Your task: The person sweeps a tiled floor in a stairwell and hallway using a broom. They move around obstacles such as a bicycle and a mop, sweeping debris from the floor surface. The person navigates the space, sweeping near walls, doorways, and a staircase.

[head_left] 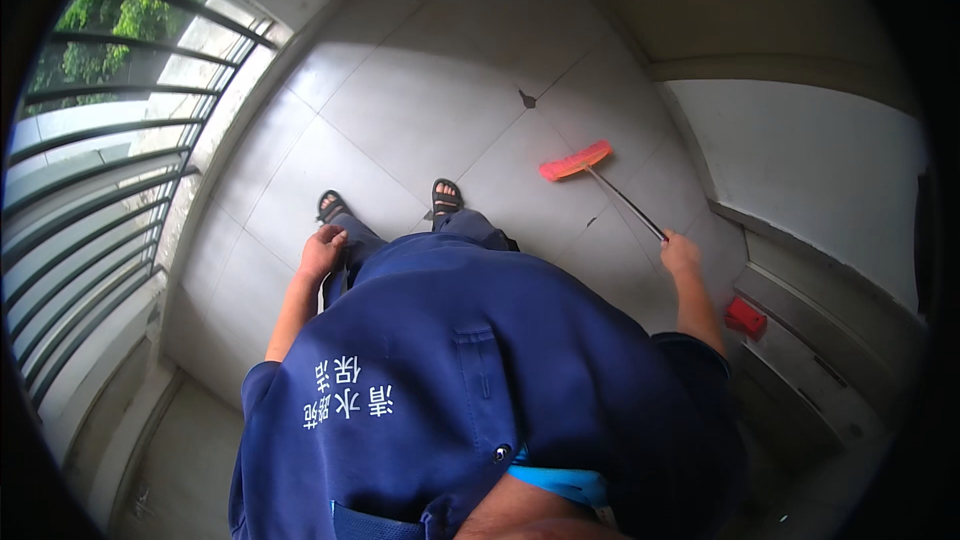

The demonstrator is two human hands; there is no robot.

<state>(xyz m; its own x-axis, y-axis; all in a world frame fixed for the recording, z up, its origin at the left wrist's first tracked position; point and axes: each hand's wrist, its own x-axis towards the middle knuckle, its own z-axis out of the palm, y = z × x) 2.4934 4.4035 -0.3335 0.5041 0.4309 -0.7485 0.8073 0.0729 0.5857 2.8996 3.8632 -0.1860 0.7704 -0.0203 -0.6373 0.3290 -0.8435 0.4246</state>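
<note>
My right hand (682, 252) is closed round the dark handle of a broom (630, 202), out to the right. The broom's pinkish-red head (576, 162) with orange along its near edge rests on the tiled floor. Beside my left thigh hangs my left hand (321, 249), its fingers curled in. What lies inside those fingers, if anything, is hidden. A narrow dark and white shape shows just below that hand, too little of it to name.
Dark metal bars (110, 140) line the left side, with greenery beyond. A low pale wall (800, 150) runs along the right. A red object (745, 318) sits near my right forearm. Dark patches (527, 99) mark the grey floor tiles (400, 110). My sandalled feet stand ahead.
</note>
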